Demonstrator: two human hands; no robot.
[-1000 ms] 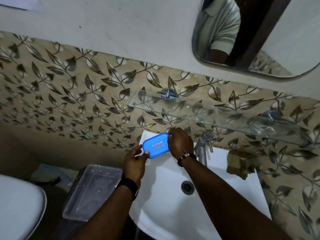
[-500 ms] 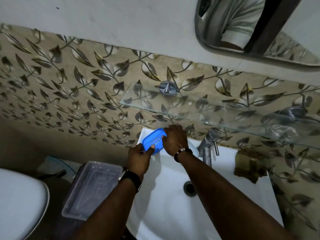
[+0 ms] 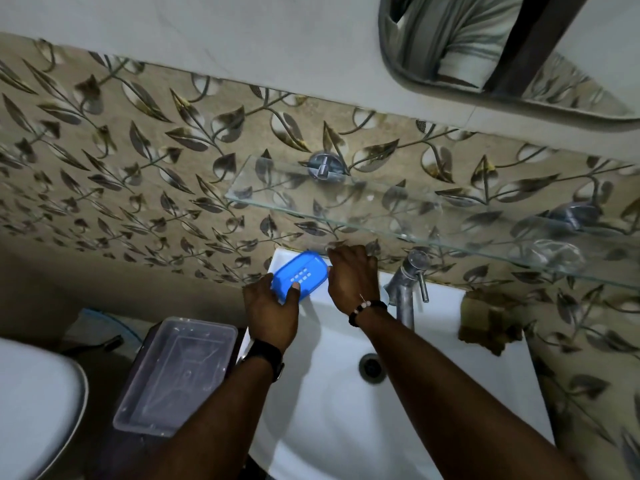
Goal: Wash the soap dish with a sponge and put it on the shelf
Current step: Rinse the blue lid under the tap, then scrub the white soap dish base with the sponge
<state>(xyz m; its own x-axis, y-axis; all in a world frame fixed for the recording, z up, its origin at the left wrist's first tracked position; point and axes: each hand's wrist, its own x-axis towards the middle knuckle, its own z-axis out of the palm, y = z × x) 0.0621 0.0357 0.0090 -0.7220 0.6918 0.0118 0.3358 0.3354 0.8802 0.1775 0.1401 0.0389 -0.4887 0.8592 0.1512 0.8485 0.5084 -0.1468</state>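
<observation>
The blue soap dish (image 3: pixel 300 276), oval with small drain slots, sits at the back left corner of the white sink (image 3: pixel 332 393). My left hand (image 3: pixel 272 311) grips its near left end, thumb on top. My right hand (image 3: pixel 351 277) is against its right end, fingers curled down; whether it holds the dish I cannot tell. The brown sponge (image 3: pixel 486 322) lies on the sink's back right ledge, apart from both hands. The glass shelf (image 3: pixel 415 216) runs along the wall just above the sink.
A chrome tap (image 3: pixel 408 289) stands right of my right hand, with the drain (image 3: pixel 372 367) below it. A clear plastic container (image 3: pixel 176 374) sits on a dark stand left of the sink. A white toilet (image 3: pixel 34 410) is at far left. A mirror (image 3: pixel 502 46) hangs top right.
Both hands stay on the soap dish at the sink's back left corner. The dish has tilted slightly. The camera view has shifted a little.
</observation>
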